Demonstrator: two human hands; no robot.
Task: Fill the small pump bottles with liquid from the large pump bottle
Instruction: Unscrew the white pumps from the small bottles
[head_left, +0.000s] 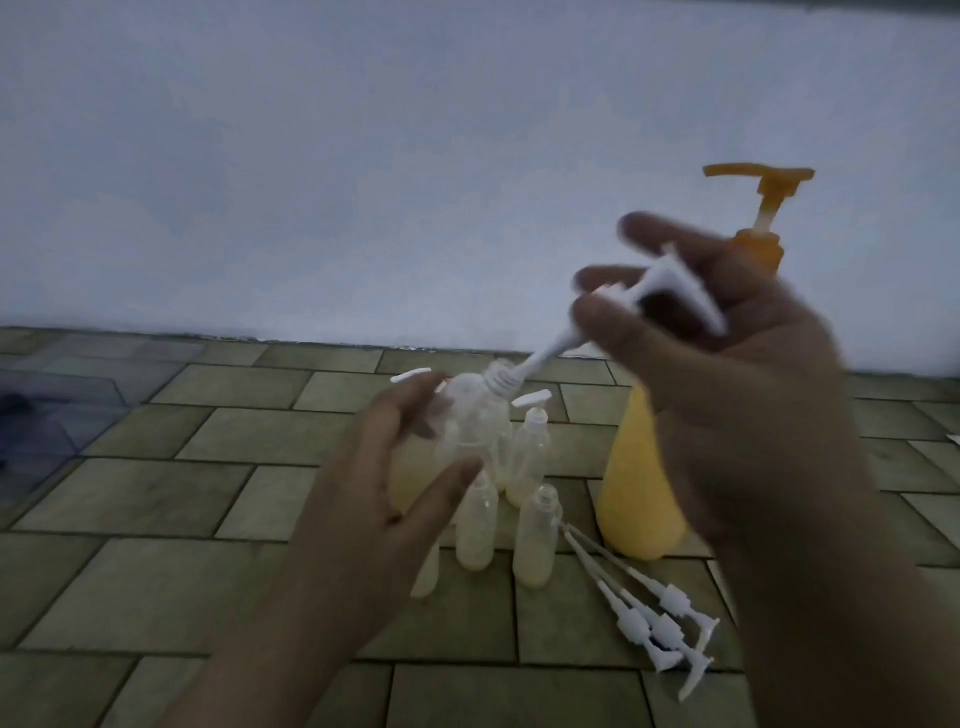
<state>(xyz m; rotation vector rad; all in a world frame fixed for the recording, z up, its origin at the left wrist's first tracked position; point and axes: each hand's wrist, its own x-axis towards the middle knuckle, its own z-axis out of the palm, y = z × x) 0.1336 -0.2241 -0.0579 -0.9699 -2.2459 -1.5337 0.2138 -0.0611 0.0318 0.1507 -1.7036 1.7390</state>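
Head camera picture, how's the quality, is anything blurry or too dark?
Head view: dim, flat light, soft overall. The right hand and the white pump head it holds are smeared by motion; the left hand around the small clear bottle is softer too. The large yellow pump bottle reads clearer.

Large pump bottle: right of the small bottles, near the wall.
Loose pumps: on the floor, in front of the large bottle.
Held bottle: above the small bottles.
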